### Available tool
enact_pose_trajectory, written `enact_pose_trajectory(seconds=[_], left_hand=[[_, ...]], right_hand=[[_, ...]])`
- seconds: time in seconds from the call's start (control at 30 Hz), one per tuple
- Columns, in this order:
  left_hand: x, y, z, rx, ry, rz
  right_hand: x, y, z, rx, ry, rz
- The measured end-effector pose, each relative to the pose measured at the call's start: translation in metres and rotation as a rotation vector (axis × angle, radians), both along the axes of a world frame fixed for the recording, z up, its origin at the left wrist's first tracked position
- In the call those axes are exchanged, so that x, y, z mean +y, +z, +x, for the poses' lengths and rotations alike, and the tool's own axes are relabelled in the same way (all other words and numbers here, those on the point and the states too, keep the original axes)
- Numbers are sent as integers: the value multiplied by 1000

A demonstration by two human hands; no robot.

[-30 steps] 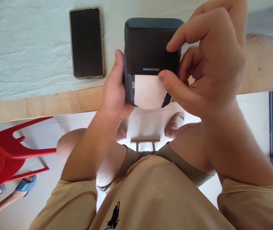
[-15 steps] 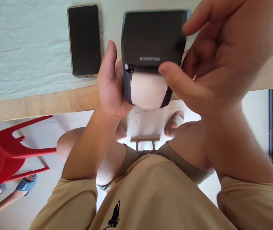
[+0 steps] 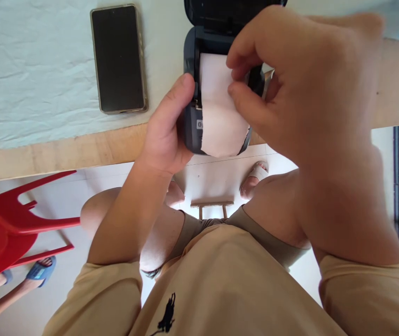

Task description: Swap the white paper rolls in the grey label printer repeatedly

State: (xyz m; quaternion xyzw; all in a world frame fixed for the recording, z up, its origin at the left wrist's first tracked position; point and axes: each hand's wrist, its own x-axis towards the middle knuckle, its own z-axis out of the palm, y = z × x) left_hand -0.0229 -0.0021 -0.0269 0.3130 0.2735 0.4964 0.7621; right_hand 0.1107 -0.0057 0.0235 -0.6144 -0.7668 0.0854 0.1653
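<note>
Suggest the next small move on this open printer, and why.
I'd probably have the right hand lightly pinch the paper and ease it upward: the lid is open, the paper lies exposed, the right hand's thumb and fingers are at it, and the left hand steadies the printer.

Hands (image 3: 166, 133) (image 3: 302, 86) at open printer (image 3: 194, 139), white paper (image 3: 222, 126), phone (image 3: 118, 60)

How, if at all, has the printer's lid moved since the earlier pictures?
Yes: the lid has swung open, upward in the view, farther from the wooden table edge.
</note>
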Motion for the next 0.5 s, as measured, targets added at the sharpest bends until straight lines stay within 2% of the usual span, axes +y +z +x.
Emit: enact_pose_trajectory(seconds=[0.2, 0.5], left_hand=[[0, -1, 0, 42, 15, -4], [-2, -4, -2, 138, 0, 11]], right_hand=[[5, 8, -5, -315, -51, -81], [9, -2, -2, -372, -76, -237]])
